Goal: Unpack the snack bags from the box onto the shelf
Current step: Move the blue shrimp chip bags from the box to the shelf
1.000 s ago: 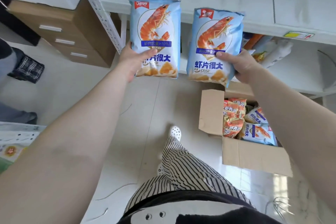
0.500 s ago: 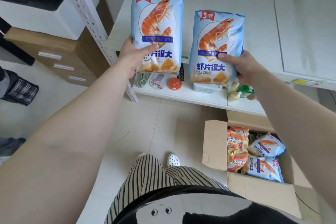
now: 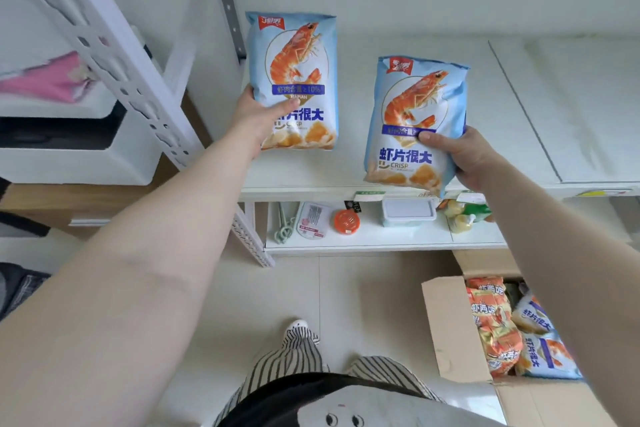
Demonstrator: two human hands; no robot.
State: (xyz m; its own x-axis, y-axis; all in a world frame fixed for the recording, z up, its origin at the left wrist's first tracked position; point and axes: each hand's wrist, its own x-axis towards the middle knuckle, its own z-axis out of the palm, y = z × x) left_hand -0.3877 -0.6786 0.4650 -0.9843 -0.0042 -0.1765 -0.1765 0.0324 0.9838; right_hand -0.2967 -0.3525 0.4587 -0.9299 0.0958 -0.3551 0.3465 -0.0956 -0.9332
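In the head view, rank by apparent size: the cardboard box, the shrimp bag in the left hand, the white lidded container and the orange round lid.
1. cardboard box, though nearer the camera and partly cut off
2. shrimp bag held by the left hand
3. white lidded container
4. orange round lid

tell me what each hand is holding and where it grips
Left hand grips one shrimp chip bag by its lower left edge; right hand grips another by its lower right edge.

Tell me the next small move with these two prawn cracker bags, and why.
Probably lower both bags and let go. The left hand grips the left bag upright over the back of the white shelf; the right hand grips the right bag at the shelf's front edge, so that one likely needs pushing further in first.
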